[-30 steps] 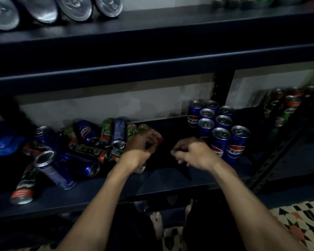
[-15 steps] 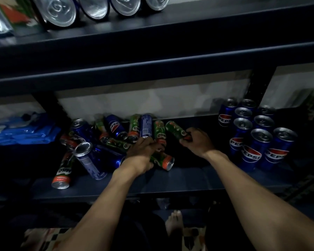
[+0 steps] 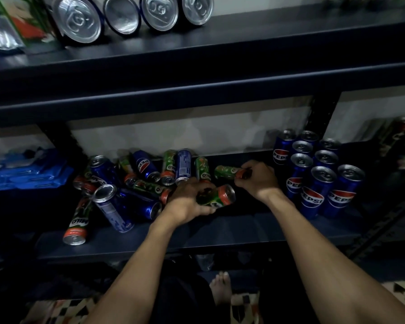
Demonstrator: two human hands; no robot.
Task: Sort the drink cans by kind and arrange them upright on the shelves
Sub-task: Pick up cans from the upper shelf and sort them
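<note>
Although the hands hold nothing in the picture from a second ago, now each one has a green can. The left hand (image 3: pixel 187 203) wraps its fingers round a green Milo can (image 3: pixel 220 196) that lies on its side in the middle of the frame, with its orange end pointing right. The right hand (image 3: pixel 260 178), just to the right and a bit higher, pinches the orange end of a second green can (image 3: pixel 226 172), which also lies flat. Both cans are at the right edge of the messy heap (image 3: pixel 117 206) on the lower shelf (image 3: pixel 220 229), left of the middle. The blue Pepsi cans (image 3: pixel 318 183) stand up in neat rows at the right of the frame, so that kind looks mostly done, though a few blue ones are mixed into the heap. I think the green cans come next: they need to be lifted out, stood up and put together in one place.
</note>
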